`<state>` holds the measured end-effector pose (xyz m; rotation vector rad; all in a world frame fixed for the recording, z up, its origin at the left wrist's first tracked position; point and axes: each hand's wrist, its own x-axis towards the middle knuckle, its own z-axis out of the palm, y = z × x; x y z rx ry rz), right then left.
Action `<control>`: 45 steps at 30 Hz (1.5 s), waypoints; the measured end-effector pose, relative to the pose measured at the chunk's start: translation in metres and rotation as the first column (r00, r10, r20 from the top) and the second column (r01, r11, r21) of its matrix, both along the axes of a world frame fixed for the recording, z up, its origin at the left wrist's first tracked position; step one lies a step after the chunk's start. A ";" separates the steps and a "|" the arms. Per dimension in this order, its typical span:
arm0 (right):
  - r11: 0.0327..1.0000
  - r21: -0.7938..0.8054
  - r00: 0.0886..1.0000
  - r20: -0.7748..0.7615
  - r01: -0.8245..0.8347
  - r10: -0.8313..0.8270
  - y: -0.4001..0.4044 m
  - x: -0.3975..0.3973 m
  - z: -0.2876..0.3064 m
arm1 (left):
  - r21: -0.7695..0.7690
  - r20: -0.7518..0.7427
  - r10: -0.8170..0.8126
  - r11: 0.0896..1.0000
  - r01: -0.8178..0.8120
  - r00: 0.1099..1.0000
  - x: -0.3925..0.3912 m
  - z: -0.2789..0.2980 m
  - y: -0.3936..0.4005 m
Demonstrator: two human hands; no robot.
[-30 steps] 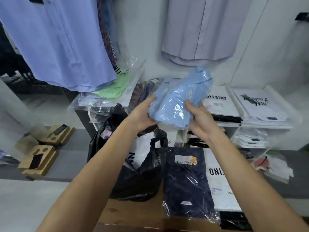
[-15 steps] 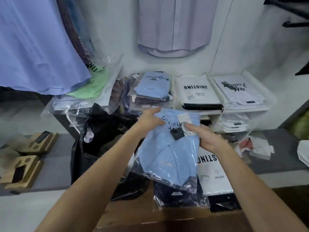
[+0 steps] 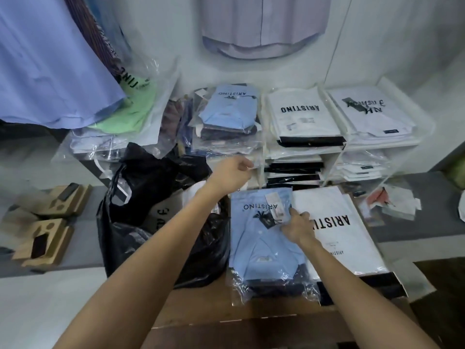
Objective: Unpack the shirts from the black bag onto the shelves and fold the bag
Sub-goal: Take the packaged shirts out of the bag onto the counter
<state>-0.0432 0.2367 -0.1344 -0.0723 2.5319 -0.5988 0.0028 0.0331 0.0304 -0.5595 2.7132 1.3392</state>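
Observation:
The black bag (image 3: 141, 238) stands open on the left of a wooden surface, with a white packed shirt (image 3: 163, 212) showing inside. To its right a light blue packed shirt (image 3: 259, 240) lies flat on a dark packed shirt (image 3: 274, 285). My right hand (image 3: 297, 226) grips the blue shirt's right edge beside its hang tag. My left hand (image 3: 231, 175) hovers above the shirt's top edge, fingers curled, close to the front of the white shelves (image 3: 334, 157). Whether it pinches clear wrapping is not visible.
A white packed shirt (image 3: 337, 238) lies right of the blue one. The shelves hold stacks of packed shirts, blue (image 3: 229, 109) and white (image 3: 302, 114). Hanging shirts (image 3: 50, 61) fill the top left. Cardboard boxes (image 3: 42, 240) sit on the floor at left.
The blue shirt came down from in front of me and was laid flat on the dark shirt. My left hand came off its top edge; my right hand slid to its right edge.

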 end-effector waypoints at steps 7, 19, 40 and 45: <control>0.985 -0.136 0.964 0.228 -0.108 0.137 -0.004 -0.002 -0.009 | 0.003 -0.143 0.447 0.892 -0.452 0.883 0.031 0.005 -0.080; 0.612 -0.650 0.892 -0.311 -0.451 0.328 -0.132 0.010 0.138 | -0.258 0.467 0.112 0.966 0.014 0.877 0.075 -0.033 -0.063; 0.724 -0.688 0.808 0.398 -0.050 0.434 -0.155 0.002 0.211 | -0.172 0.055 -0.048 0.984 0.056 0.997 0.099 0.074 -0.044; 0.833 -0.426 0.755 0.396 -0.353 0.522 -0.146 -0.002 0.216 | -0.244 0.047 -0.309 0.919 0.311 0.950 0.104 0.051 -0.015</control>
